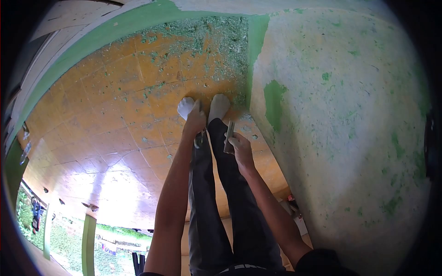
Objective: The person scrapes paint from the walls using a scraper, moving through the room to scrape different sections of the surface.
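Note:
My left hand [195, 120] is closed round a tool whose dark end [199, 140] shows below the fist; its exact kind is too small to tell. It hangs over my lower leg, close to a white-socked foot [185, 107]. To the right, my right hand [240, 146] grips a flat, greyish scraper-like piece [229, 138], held upright in front of the dark trousers [225, 161]. The two hands are apart. Both feet stand on the orange tiled floor [110, 106].
Green paint flakes [221, 41] lie thick on the floor along the far wall. On the right a whitish wall [331, 115] carries green paint patches [275, 103]. A bright opening with a green post [88, 239] is at the lower left. Small items [292, 202] stand at the wall's foot.

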The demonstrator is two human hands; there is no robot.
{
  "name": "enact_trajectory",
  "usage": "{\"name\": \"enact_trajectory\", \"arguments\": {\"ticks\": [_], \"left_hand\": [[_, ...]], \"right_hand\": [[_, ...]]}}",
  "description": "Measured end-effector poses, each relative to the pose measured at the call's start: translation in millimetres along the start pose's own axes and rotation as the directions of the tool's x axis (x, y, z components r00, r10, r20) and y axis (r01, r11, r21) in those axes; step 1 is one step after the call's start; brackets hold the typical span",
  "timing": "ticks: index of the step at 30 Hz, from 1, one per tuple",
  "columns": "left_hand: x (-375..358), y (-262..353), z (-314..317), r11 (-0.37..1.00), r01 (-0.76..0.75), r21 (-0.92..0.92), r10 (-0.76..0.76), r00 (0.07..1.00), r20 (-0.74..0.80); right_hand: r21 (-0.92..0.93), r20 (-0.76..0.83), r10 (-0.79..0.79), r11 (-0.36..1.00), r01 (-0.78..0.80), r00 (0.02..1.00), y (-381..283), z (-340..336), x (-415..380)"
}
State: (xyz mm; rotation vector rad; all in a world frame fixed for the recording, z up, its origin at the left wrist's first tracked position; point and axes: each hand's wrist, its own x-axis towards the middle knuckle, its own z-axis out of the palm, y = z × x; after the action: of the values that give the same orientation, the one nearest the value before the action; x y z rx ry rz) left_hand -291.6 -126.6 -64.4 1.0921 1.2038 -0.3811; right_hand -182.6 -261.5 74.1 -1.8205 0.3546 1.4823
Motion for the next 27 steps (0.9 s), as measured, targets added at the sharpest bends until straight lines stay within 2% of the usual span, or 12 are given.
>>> {"name": "enact_trajectory", "arguments": {"ticks": [1,3,5,7,9,13,15,17,19,20,24,27], "left_hand": [[15,13,4,0.981,-0.152,0.125,0.145,0.988,0.057],[35,53,23,0.961,-0.229,0.158,0.200,0.963,0.180],[79,58,64,0.869,-0.482,0.113,0.463,0.872,0.159],[84,115,84,0.959,-0.261,-0.113,0.282,0.918,0.280],[74,174,86,0.942,-0.016,-0.336,0.150,0.914,0.377],[114,201,105,0.939,-0.092,-0.331,0.194,0.937,0.291],[135,206,102,0.970,-0.147,-0.193,0.186,0.961,0.205],[153,196,95,0.966,-0.098,-0.240,0.157,0.957,0.242],[151,203,83,0.977,-0.118,-0.176,0.177,0.911,0.374],[139,206,82,0.975,-0.149,-0.164,0.200,0.909,0.367],[161,210,90,0.978,-0.158,-0.136,0.190,0.945,0.267],[175,209,93,0.977,-0.152,-0.153,0.186,0.951,0.247]], "right_hand": [[-0.010,-0.006,0.040,0.999,-0.040,0.999,5,-6,5],[-0.084,-0.016,0.060,0.995,-0.061,0.998,16,-11,8],[-0.049,0.004,0.145,0.988,-0.144,0.989,25,-14,10],[-0.038,0.015,0.144,0.989,-0.143,0.989,19,-9,12],[0.059,-0.025,0.095,0.994,-0.094,0.995,14,-4,14],[0.105,-0.005,0.127,0.987,-0.126,0.992,-7,-3,20],[0.136,0.023,0.145,0.980,-0.147,0.989,-13,-3,24],[0.126,0.041,0.164,0.978,-0.168,0.986,-18,-6,27],[0.126,0.058,0.178,0.975,-0.184,0.982,-21,-5,26],[0.145,0.061,0.193,0.969,-0.200,0.979,-23,-4,26],[0.128,0.078,0.196,0.970,-0.205,0.978,-19,-1,25],[0.125,0.087,0.199,0.970,-0.208,0.976,-18,2,28]]}}
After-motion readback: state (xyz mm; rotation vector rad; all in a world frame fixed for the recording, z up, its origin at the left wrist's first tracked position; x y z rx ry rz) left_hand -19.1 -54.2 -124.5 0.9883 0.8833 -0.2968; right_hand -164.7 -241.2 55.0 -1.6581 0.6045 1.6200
